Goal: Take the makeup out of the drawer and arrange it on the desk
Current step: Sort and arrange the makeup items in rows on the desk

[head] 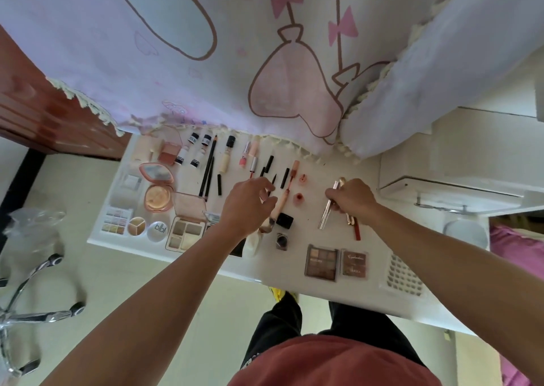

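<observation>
White desk [288, 268] with makeup laid out in rows. Near edge: two brown eyeshadow palettes [321, 260] side by side. Middle: right hand [353, 201], grip clenched round a silver tube [326, 212] and a red tube [356, 232]. Left hand [247, 203], fingers curled above a pink-handled brush [279, 206]; whether its grip holds anything cannot be told. Far edge: small foundation bottles [192, 150] and black pencils [207, 171] beneath a fringed curtain [206, 47].
</observation>
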